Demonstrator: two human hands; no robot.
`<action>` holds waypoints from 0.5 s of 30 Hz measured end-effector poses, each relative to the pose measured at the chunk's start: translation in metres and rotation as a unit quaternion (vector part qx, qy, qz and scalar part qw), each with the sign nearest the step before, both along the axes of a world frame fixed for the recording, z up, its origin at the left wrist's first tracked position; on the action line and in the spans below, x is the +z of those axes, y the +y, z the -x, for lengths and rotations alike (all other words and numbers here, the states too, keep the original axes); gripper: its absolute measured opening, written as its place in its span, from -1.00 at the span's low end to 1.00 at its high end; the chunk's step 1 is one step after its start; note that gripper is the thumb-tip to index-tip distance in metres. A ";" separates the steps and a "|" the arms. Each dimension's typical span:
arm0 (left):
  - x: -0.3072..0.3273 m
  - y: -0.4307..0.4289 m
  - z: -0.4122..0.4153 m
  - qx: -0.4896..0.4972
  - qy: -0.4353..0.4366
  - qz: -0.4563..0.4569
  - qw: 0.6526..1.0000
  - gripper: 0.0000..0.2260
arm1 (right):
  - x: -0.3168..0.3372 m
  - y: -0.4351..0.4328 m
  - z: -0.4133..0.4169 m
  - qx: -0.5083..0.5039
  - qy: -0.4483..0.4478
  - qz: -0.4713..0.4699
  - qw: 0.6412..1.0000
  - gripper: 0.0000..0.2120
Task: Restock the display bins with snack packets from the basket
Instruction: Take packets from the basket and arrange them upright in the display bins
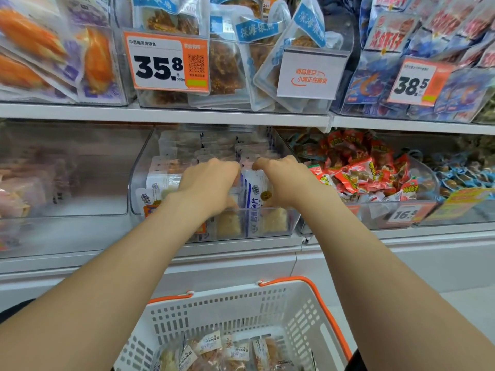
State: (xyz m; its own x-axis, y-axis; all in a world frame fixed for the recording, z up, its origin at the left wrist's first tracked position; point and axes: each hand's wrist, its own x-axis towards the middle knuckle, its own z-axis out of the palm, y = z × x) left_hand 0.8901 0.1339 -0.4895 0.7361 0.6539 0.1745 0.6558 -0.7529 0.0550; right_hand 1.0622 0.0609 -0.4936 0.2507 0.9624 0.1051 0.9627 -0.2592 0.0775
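Two hands reach into one clear bin (138, 170) on the lower shelf, knuckles toward the camera. Right hand (284, 180) curls its fingers over the top of an upright white-and-blue packet (254, 191), thumb pressed on its front, gripping it. Left hand (211, 183), just beside it, curls down among more upright packets; whether it holds one I cannot tell. Right of the right hand lies a heap of red-wrapped snacks (361, 170). Above the left hand hangs an orange price tag (160, 62). Below both forearms sits the white basket (241, 293), with snack packets (214, 349) inside.
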 end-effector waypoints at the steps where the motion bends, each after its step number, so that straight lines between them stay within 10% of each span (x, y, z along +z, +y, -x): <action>1: 0.000 0.004 0.000 0.003 0.008 0.004 1.000 -0.64 | 0.000 0.001 0.000 -0.004 -0.006 0.008 1.000 -0.23; 15: -0.008 0.023 -0.011 0.040 0.041 -0.023 0.998 -0.53 | -0.003 0.008 -0.006 0.022 -0.029 -0.001 0.999 -0.24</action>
State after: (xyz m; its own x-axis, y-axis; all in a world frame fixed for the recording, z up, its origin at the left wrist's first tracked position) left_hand 0.9015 0.1573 -0.4971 0.6946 0.7041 0.1478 0.7151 -0.6981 -0.0350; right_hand 1.0677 0.0691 -0.4962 0.2019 0.9721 0.1193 0.9671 -0.2171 0.1324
